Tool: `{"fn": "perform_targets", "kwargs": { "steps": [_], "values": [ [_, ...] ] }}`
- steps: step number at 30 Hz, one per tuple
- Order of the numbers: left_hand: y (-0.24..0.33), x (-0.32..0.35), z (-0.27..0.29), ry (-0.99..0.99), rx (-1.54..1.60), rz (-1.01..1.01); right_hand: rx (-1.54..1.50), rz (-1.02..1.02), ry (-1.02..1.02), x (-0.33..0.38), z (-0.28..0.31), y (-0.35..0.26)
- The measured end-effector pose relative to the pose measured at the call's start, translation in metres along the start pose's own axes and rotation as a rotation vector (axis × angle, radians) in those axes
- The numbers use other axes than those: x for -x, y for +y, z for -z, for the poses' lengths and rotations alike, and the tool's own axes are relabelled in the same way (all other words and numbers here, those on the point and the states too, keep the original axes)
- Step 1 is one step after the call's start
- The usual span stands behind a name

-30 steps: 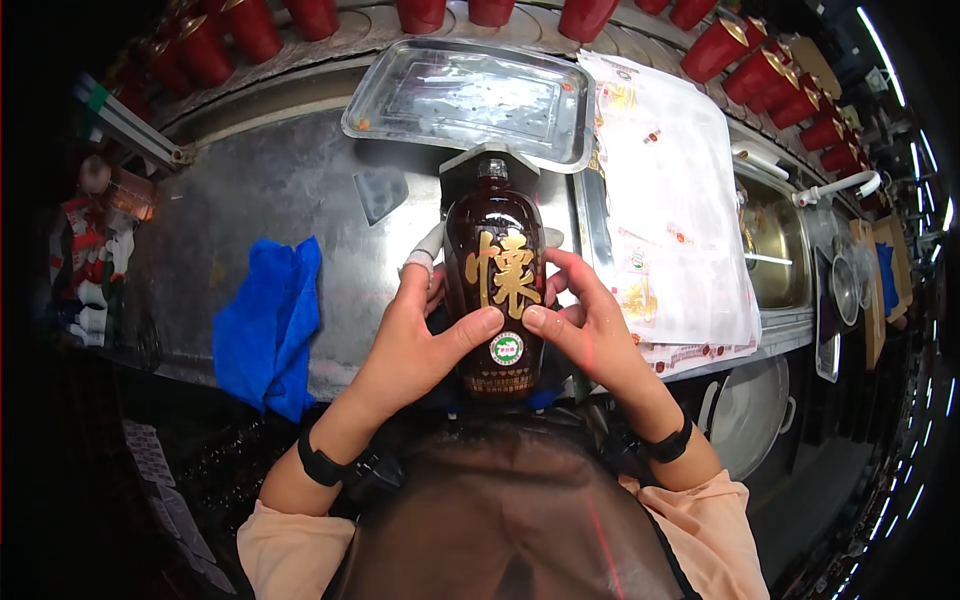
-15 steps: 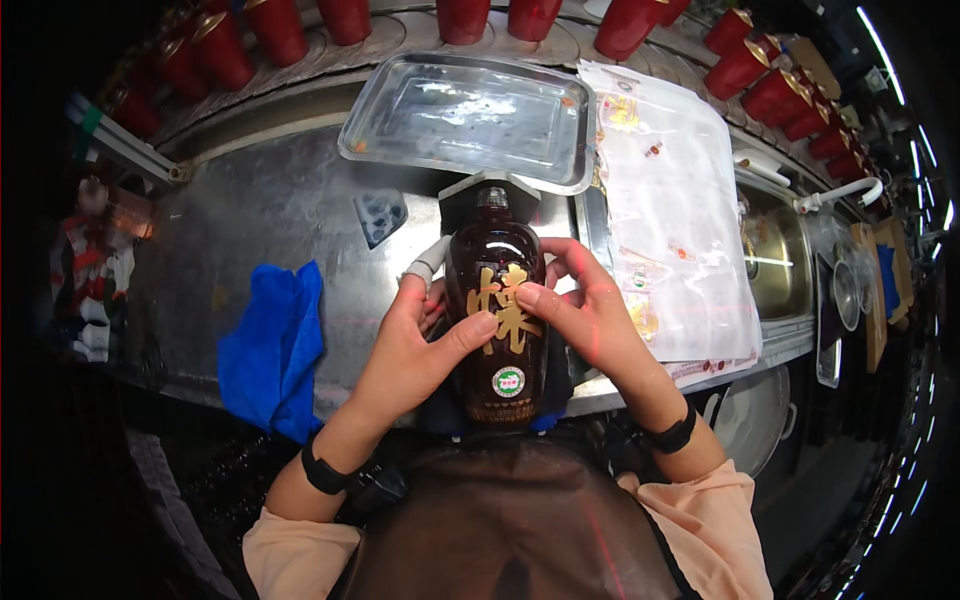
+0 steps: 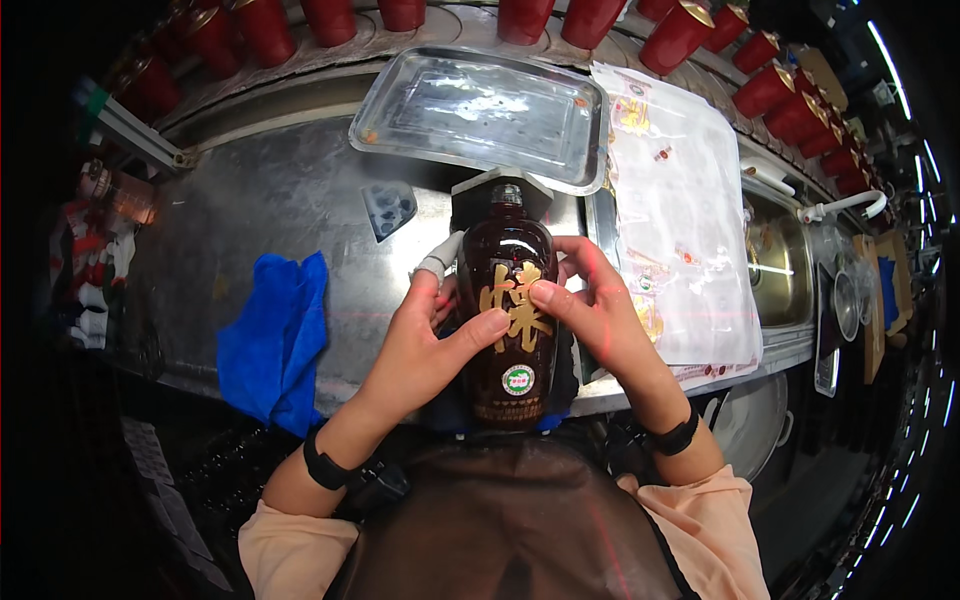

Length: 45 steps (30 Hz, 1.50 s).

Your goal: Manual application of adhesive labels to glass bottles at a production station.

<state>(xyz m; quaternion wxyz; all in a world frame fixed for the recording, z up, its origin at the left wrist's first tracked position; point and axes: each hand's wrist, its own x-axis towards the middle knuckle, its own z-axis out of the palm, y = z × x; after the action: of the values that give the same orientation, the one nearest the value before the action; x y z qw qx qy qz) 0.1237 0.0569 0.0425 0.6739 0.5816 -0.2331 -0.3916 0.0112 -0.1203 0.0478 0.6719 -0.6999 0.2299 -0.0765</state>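
A dark brown glass bottle (image 3: pixel 510 300) with a large gold character and a small round green-and-white sticker lies lengthwise in front of me, neck pointing away. My left hand (image 3: pixel 430 340) grips its left side, thumb pressed on the gold character; the index finger wears a white cover. My right hand (image 3: pixel 590 310) holds the right side, thumb also on the character. Both thumbs nearly meet at the bottle's middle. The bottle's base rests near the metal table's (image 3: pixel 270 210) front edge.
A shiny steel tray (image 3: pixel 480 105) sits beyond the bottle. A blue cloth (image 3: pixel 275 340) lies at the left. Clear plastic sheets with gold labels (image 3: pixel 680 220) cover the right. Red caps (image 3: pixel 690 35) line the far rim. A sink (image 3: pixel 785 270) is at the right.
The bottle has slid a little toward me and both thumbs have come together over the gold character, where earlier the hands cupped its sides.
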Motion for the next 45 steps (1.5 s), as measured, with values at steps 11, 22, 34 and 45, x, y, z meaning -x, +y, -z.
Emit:
{"fn": "perform_targets", "kwargs": {
  "steps": [11, 22, 34, 45],
  "values": [
    [0.003, -0.005, 0.005, -0.002, 0.221, 0.065, -0.200, -0.052, -0.021, -0.005, -0.002, 0.008],
    [-0.006, -0.006, 0.013, -0.025, 0.325, 0.081, -0.169, -0.096, -0.030, -0.004, -0.004, -0.001],
    [-0.001, -0.009, 0.010, -0.030, 0.317, 0.070, -0.162, -0.062, -0.032, -0.003, -0.005, 0.002],
    [-0.010, -0.003, 0.013, -0.071, 0.153, -0.055, -0.076, -0.107, -0.061, 0.005, -0.006, -0.006]
  ]
}}
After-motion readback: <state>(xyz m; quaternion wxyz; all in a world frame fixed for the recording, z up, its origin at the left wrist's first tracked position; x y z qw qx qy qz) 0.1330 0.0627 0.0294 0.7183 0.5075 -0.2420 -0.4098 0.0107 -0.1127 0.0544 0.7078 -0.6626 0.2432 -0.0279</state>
